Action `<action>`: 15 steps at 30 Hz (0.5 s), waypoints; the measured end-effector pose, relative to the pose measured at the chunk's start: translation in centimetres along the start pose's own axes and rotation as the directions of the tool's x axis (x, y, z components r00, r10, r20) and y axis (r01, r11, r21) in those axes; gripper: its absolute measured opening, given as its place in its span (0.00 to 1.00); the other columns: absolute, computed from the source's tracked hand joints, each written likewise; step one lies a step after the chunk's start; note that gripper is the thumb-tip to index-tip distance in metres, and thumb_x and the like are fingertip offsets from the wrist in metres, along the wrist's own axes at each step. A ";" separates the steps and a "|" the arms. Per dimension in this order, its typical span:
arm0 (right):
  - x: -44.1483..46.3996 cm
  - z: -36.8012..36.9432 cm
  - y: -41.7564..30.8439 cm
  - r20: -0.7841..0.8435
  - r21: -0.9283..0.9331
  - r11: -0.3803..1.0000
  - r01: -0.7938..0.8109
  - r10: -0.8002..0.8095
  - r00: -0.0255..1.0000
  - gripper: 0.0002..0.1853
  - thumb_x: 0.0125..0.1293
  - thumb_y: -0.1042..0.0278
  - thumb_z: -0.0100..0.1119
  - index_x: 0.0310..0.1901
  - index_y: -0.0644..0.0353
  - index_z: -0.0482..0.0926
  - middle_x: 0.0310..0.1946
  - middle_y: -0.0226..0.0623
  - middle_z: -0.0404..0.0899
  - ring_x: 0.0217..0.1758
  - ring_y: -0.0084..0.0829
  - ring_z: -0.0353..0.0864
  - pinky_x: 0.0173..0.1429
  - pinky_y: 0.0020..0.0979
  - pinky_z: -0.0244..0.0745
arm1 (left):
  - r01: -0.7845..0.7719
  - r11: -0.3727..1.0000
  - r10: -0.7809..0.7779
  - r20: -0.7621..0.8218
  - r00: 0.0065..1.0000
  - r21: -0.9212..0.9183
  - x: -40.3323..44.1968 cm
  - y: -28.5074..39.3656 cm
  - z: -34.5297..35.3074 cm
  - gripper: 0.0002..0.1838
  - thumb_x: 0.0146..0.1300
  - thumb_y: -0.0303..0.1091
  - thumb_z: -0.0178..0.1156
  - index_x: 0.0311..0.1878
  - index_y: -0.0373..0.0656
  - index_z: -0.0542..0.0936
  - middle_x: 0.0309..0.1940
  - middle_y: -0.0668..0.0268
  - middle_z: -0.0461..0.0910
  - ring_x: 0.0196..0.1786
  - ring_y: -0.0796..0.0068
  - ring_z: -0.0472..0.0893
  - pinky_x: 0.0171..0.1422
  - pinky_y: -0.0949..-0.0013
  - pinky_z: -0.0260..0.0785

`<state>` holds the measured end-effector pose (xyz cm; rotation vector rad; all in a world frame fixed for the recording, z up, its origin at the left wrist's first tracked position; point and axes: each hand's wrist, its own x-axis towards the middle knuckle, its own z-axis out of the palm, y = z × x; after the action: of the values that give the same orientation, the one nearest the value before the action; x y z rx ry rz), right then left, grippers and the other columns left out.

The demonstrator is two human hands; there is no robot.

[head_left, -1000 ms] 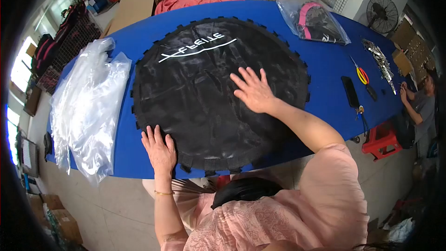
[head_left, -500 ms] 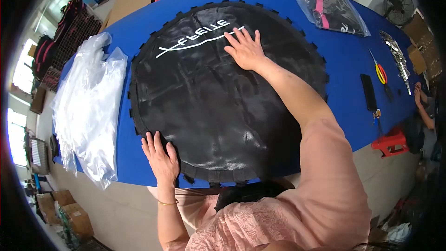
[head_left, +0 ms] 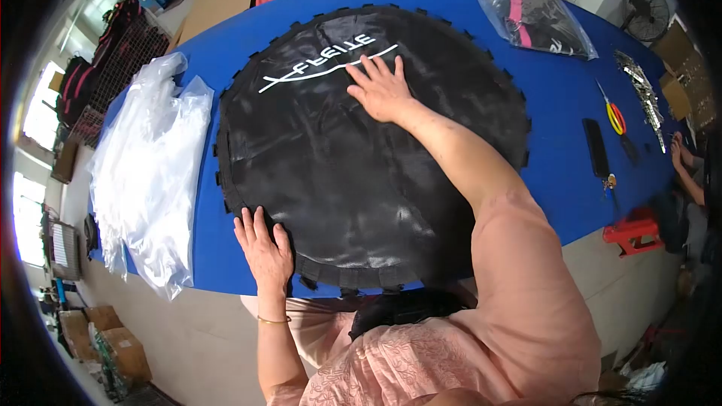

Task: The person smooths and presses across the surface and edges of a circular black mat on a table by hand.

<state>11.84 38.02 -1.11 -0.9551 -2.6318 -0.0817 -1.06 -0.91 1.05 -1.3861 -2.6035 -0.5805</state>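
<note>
A round black trampoline mat [head_left: 338,158] with webbing tabs along its rim lies flat on the blue table [head_left: 207,218]. White lettering and a curved white line cross its far part, upside down from here. My right hand [head_left: 382,92] rests palm down on the mat just below the lettering, fingers spread. At the near left rim, my left hand [head_left: 265,252] lies flat with its fingers stretched out, partly over the mat's edge and partly over the table. Neither hand grips anything.
Clear plastic bags [head_left: 150,180] are piled along the table's left side. A bagged black and pink item [head_left: 545,19] lies at the far right. Nearer are yellow-and-red scissors [head_left: 616,116], a black phone [head_left: 596,148] and metal pieces [head_left: 643,90]. A red stool [head_left: 633,234] stands beyond the right edge.
My right hand has slid a little left and toward me across the mat. My left hand stays at the near left rim, and the view has shifted slightly.
</note>
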 end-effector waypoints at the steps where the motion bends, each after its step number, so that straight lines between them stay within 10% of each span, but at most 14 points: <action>1: -0.9 -0.5 -0.5 0.009 -0.002 1.000 0.001 -0.001 1.000 0.33 0.82 0.41 0.40 0.82 0.43 0.59 0.84 0.44 0.54 0.87 0.49 0.50 0.82 0.72 0.37 | -0.007 1.000 0.007 -0.009 1.000 -0.013 0.0 0.0 0.1 0.27 0.76 0.39 0.55 0.73 0.36 0.71 0.78 0.41 0.64 0.80 0.31 0.57 0.85 0.41 0.49; 15: -14.3 -7.5 -1.0 0.110 0.011 0.993 0.116 -0.116 0.987 0.32 0.83 0.45 0.42 0.83 0.44 0.56 0.84 0.47 0.51 0.88 0.52 0.46 0.84 0.70 0.33 | -0.004 1.000 0.005 -0.039 0.999 0.005 -0.1 -0.7 0.9 0.27 0.77 0.42 0.54 0.73 0.37 0.72 0.77 0.40 0.65 0.80 0.32 0.58 0.85 0.41 0.49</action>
<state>23.68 27.24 1.21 -0.8264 -2.7873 -0.0513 -1.52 -1.00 -0.05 -1.3647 -2.5690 -0.5936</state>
